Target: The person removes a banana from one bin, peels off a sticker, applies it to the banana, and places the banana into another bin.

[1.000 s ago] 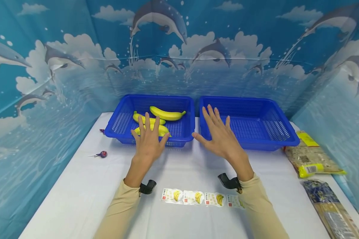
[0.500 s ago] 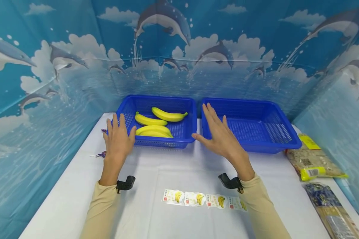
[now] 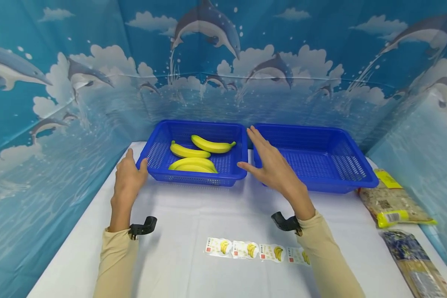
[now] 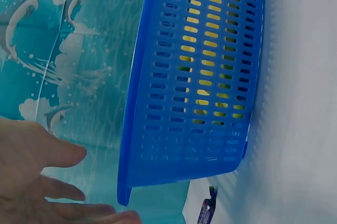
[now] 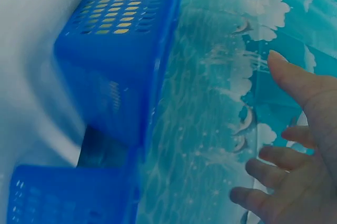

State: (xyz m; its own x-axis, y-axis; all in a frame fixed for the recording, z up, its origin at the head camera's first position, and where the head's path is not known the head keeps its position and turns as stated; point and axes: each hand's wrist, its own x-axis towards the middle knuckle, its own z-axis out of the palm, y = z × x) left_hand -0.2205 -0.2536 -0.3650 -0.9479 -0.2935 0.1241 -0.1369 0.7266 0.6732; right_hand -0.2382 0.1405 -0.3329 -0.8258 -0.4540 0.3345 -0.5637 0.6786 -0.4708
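Observation:
My left hand (image 3: 129,176) hovers at the left end of the left blue basket (image 3: 197,179), its fingers loosely bent and holding nothing. In the left wrist view its thumb and fingers are spread apart, short of the basket rim (image 4: 131,124). Several yellow bananas (image 3: 213,145) lie in that basket; their colour shows through its slots in both wrist views. My right hand (image 3: 273,165) is in the air over the near left corner of the right blue basket (image 3: 320,184), close to the gap between the two baskets. Its thumb stands away from extended fingers, and nothing is in it.
A row of banana-picture stickers (image 3: 246,249) lies on the white table in front, partly covered by the right sleeve (image 3: 324,252). Two plastic food packs (image 3: 391,198) lie at the right. A wrapped candy (image 4: 207,207) shows beside the left basket. A dolphin-print curtain (image 3: 208,99) hangs behind.
My left hand has moved left, from in front of the bananas to the left basket's outer end. The right hand has turned slightly but stays near the gap. The head view has shifted a little.

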